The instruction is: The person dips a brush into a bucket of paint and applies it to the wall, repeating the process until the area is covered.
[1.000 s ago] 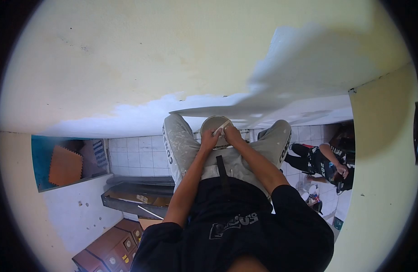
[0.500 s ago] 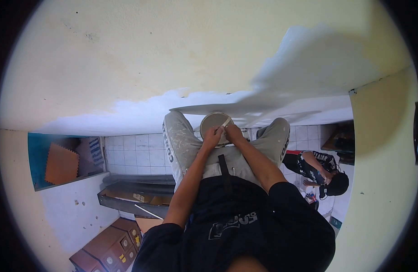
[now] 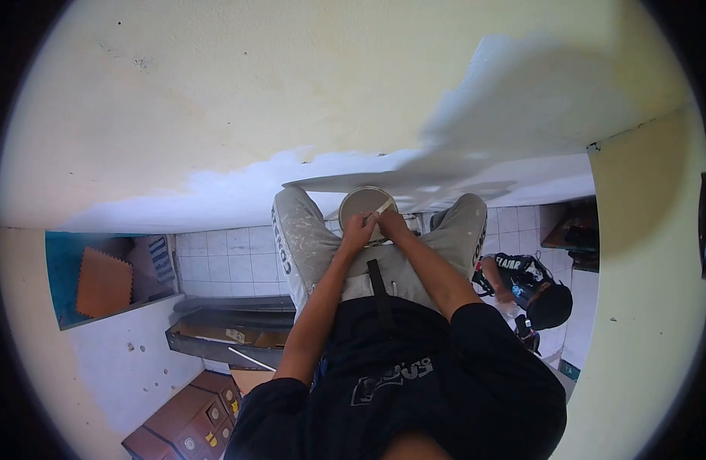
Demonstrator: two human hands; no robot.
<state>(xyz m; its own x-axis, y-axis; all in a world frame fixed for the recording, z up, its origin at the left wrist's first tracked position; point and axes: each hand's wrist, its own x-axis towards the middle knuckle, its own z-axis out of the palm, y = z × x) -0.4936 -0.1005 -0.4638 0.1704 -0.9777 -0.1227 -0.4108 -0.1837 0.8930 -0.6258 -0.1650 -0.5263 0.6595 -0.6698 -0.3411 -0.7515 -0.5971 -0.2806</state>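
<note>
A round bucket [image 3: 358, 201] stands between my knees, close to the wall. Over its near rim, my left hand [image 3: 357, 229] and my right hand [image 3: 392, 225] are closed side by side, almost touching. A short pale strip [image 3: 384, 206] sticks up from between them, slanting across the bucket's mouth. My right fingers wrap round its lower end. Something small and dark shows at my left fingertips, too small to name. The fingers hide the rest of both.
The wall [image 3: 291, 92] ahead is yellowish, with a white painted band [image 3: 238, 188] low down. A long dark open box [image 3: 230, 337] lies on the left, near brown drawers [image 3: 188, 414]. Another person [image 3: 521, 287] crouches on the tiled floor [image 3: 238, 261] at right.
My hands stay over the bucket, with the strip barely shifted. The other person on the right has bent further, head moving slightly left and up in the view.
</note>
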